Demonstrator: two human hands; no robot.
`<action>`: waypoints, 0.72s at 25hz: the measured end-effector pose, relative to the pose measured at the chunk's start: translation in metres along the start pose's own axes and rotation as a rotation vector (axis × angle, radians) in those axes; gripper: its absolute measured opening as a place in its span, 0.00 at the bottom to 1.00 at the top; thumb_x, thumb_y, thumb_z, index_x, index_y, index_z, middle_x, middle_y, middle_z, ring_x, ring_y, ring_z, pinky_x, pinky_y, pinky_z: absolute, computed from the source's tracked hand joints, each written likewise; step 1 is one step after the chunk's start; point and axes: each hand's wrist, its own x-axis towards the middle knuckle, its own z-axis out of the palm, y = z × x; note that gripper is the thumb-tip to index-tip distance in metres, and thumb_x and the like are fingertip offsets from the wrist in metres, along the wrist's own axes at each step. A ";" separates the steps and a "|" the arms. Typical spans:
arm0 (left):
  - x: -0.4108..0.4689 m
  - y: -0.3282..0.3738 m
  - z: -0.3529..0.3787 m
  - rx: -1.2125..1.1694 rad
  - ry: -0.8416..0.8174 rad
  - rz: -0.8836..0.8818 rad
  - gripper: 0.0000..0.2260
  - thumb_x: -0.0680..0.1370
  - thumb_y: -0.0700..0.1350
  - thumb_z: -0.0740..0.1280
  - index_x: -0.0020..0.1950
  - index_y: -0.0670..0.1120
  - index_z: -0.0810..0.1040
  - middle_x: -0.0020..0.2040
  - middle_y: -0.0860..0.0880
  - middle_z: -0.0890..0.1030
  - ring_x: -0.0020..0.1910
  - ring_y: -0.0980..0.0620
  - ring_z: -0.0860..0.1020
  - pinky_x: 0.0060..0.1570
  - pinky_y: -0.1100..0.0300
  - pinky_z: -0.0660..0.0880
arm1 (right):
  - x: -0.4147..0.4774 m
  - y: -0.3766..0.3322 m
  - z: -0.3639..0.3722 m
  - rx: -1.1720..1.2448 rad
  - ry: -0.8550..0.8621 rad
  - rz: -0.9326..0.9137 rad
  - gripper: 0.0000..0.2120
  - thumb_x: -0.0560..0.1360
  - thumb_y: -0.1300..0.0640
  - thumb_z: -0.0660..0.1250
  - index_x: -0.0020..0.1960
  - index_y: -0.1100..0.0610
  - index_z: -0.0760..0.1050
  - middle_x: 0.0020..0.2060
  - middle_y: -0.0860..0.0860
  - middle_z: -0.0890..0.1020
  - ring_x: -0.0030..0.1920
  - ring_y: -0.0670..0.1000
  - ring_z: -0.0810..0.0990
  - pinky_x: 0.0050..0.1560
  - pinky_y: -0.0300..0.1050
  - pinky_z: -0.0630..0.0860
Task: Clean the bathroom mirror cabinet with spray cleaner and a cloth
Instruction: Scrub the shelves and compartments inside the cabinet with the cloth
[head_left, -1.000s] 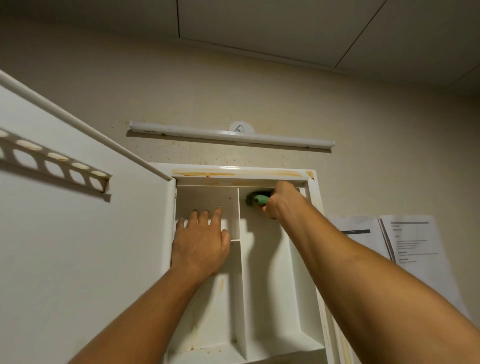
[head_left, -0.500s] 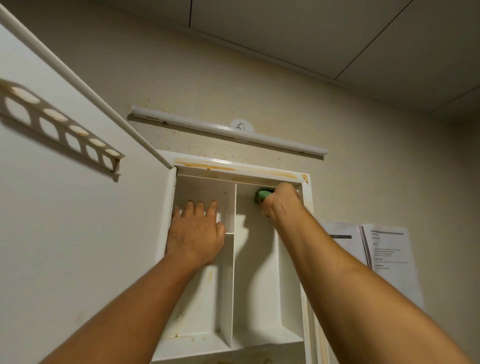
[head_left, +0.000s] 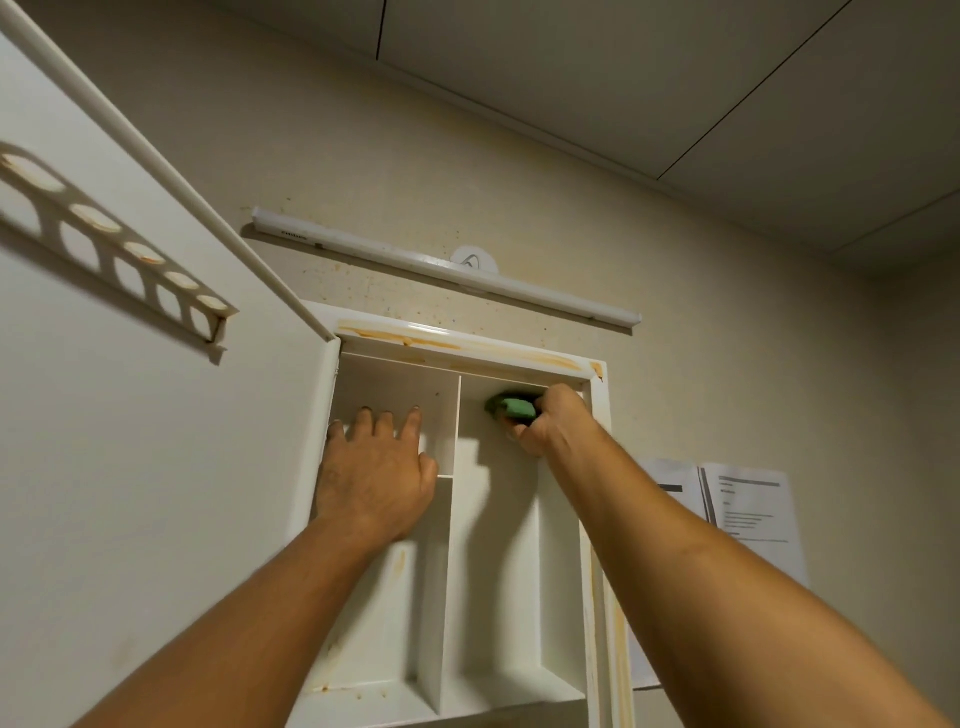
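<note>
The white mirror cabinet (head_left: 600, 467) hangs open on the wall, with rust-coloured stains along its top frame and inside. A vertical divider splits it into two bays. My right hand (head_left: 553, 423) grips a green cloth (head_left: 511, 409) against the back wall at the top of the right bay. My left hand (head_left: 376, 470) lies flat with fingers spread on the back of the left bay, over a small shelf. The spray cleaner is out of view.
The open cabinet door (head_left: 130, 441) fills the left side and carries a holder rail with round holes (head_left: 119, 260). A white light bar (head_left: 447, 270) is mounted above the cabinet. Printed papers (head_left: 737, 509) hang on the wall to the right.
My right hand and the green cloth shifted slightly along the top of the right bay. The view tilted a little. My left hand stays flat in the left bay.
</note>
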 end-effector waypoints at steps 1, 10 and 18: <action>0.000 0.001 -0.001 -0.004 -0.007 -0.002 0.35 0.76 0.56 0.38 0.83 0.50 0.59 0.72 0.44 0.74 0.71 0.42 0.69 0.70 0.41 0.66 | 0.002 0.002 0.005 0.029 -0.012 -0.108 0.18 0.78 0.67 0.59 0.67 0.60 0.74 0.55 0.56 0.79 0.46 0.56 0.80 0.56 0.61 0.82; -0.001 -0.001 -0.005 -0.014 -0.002 -0.004 0.37 0.75 0.56 0.38 0.81 0.48 0.65 0.67 0.42 0.78 0.67 0.40 0.72 0.67 0.39 0.67 | -0.059 0.020 -0.020 -0.375 -0.237 -0.297 0.15 0.81 0.68 0.57 0.64 0.58 0.73 0.57 0.59 0.81 0.56 0.58 0.83 0.55 0.57 0.83; -0.001 0.002 -0.004 -0.007 0.017 -0.014 0.37 0.75 0.56 0.37 0.82 0.49 0.59 0.71 0.42 0.75 0.71 0.40 0.69 0.71 0.40 0.64 | -0.022 -0.003 -0.061 -2.095 -0.132 -1.840 0.15 0.77 0.63 0.66 0.63 0.56 0.78 0.54 0.54 0.81 0.46 0.57 0.81 0.44 0.53 0.81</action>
